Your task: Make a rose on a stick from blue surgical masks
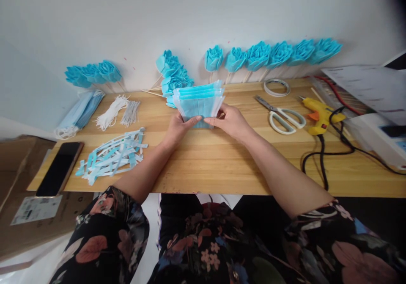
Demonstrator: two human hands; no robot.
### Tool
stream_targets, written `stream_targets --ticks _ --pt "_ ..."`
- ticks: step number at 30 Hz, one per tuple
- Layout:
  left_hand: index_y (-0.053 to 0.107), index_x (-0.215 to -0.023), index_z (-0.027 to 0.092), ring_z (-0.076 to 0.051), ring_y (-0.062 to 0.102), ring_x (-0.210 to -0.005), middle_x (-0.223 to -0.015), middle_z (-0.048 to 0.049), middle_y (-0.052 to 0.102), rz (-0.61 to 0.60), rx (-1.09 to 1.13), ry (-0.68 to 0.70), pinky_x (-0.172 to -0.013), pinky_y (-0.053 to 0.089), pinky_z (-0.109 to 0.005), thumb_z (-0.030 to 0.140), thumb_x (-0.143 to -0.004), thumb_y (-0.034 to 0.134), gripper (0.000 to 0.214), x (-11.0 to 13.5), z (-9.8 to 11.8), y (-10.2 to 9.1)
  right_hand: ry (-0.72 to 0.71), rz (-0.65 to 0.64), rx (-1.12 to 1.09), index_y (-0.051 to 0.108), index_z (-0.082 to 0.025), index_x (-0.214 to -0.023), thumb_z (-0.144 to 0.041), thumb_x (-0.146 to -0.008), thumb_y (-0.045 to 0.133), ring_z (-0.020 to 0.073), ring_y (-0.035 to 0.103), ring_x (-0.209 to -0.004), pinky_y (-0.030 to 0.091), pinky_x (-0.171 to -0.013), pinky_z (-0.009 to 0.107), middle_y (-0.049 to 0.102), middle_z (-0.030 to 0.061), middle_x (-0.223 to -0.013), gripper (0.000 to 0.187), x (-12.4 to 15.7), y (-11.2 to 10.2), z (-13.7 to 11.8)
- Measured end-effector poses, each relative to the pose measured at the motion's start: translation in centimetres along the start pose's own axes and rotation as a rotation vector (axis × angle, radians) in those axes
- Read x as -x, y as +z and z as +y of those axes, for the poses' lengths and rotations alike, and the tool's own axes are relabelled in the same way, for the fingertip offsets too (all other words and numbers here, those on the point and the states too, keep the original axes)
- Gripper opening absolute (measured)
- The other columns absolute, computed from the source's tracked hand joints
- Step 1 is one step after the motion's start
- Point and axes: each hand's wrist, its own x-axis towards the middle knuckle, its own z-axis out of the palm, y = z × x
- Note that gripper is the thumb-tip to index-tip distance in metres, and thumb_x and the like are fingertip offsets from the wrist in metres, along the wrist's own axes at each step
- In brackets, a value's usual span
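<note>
Between my two hands, above the middle of the wooden table, is a stack of blue face mask sheets (199, 102) with pale side edges. The sheets stand roughly upright and fan apart at the top. My left hand (181, 125) grips their lower left part, its thumb lying across the front. At the lower right, my right hand (230, 122) pinches the same stack, thumb in front and fingers partly hidden behind. Just behind the stack lies a cluster of blue flowers (176, 78) on thin sticks, partly covered by it.
Left on the table (203, 169) lie face masks (80, 110), white ear loops (112, 111), nose wires (130, 113), cut strips (114, 153) and a phone (59, 169). Scissors (281, 114), a tape roll (277, 87) and a corded yellow glue gun (322, 114) are right. More flowers (258, 55) lean against the wall.
</note>
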Motion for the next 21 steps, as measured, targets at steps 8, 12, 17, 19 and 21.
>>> stream_targets --ticks 8,12,17,19,21 --pt "0.078 -0.102 0.019 -0.028 0.075 -0.104 -0.109 -0.0082 0.081 0.008 -0.007 -0.051 -0.098 0.058 -0.043 0.054 -0.067 0.09 0.051 0.4 0.2 0.2 0.027 -0.037 -0.036 0.074 -0.021 -0.093 -0.042 -0.078 0.08 0.021 0.061 -0.08 0.051 -0.071 0.036 0.069 0.0037 -0.087 0.027 0.3 0.8 0.0" --pt "0.079 -0.097 0.021 -0.026 0.076 -0.099 -0.105 -0.0064 0.081 0.038 0.009 -0.047 -0.094 0.06 -0.042 0.057 -0.066 0.09 0.049 0.4 0.1 0.2 0.008 -0.035 -0.041 0.075 -0.021 -0.097 -0.042 -0.079 0.081 0.0222 0.063 -0.085 0.052 -0.075 0.036 0.07 0.0048 -0.09 0.029 0.4 0.8 -0.5" --pt "0.08 -0.098 0.021 -0.028 0.075 -0.103 -0.104 -0.0062 0.081 0.041 -0.011 -0.015 -0.096 0.059 -0.044 0.055 -0.065 0.091 0.049 0.5 0.7 0.1 -0.035 0.005 0.006 0.075 -0.021 -0.09 -0.042 -0.083 0.077 0.0205 0.061 -0.083 0.048 -0.074 0.034 0.068 0.0039 -0.085 0.023 0.6 0.3 -1.3" --pt "0.08 -0.1 0.021 -0.029 0.075 -0.106 -0.108 -0.007 0.081 0.041 -0.032 0.02 -0.098 0.058 -0.044 0.054 -0.068 0.09 0.047 0.8 1.1 0.1 -0.063 0.026 0.018 0.074 -0.02 -0.086 -0.042 -0.084 0.075 0.0192 0.059 -0.079 0.046 -0.072 0.034 0.066 0.0032 -0.082 0.022 0.6 0.2 -1.5" --pt "0.08 -0.102 0.02 -0.029 0.074 -0.108 -0.111 -0.0078 0.08 0.045 -0.046 0.039 -0.099 0.058 -0.044 0.053 -0.07 0.088 0.047 0.9 1.3 0.1 -0.078 0.028 0.026 0.073 -0.02 -0.083 -0.041 -0.084 0.075 0.0182 0.057 -0.075 0.045 -0.07 0.033 0.064 0.0024 -0.079 0.021 0.6 0.1 -1.5"
